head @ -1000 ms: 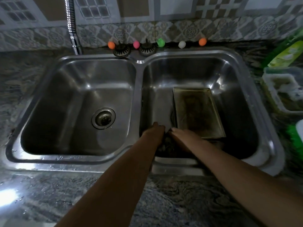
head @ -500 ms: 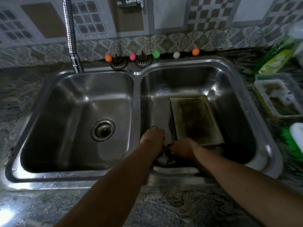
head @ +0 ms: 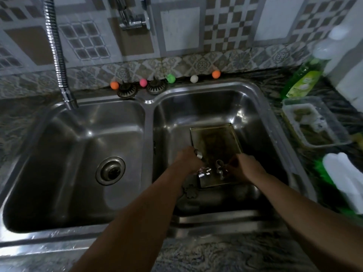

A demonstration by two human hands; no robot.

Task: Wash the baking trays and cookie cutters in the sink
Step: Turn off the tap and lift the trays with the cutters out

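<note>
A stained rectangular baking tray [head: 215,142] lies in the right basin of the steel double sink [head: 149,107]. My left hand [head: 188,160] holds shiny metal cookie cutters [head: 199,154] above the tray's near end. My right hand [head: 243,167] pinches another metal cookie cutter [head: 220,167] over the same end. More small cutters [head: 204,173] hang or lie between the two hands. A dark flower-shaped cutter [head: 190,191] lies on the basin floor beside my left forearm.
A flexible faucet hose [head: 56,50] drops to the left basin, whose drain [head: 110,170] is open. Two strainers [head: 126,90] and several coloured balls [head: 170,78] line the back ledge. At right stand a green soap bottle [head: 302,79], a plastic tub [head: 314,122] and a white brush [head: 345,177].
Both hands have lifted from the near floor of the right basin, bringing metal cutters up over the tray's near end. The camera has tilted up, showing more wall.
</note>
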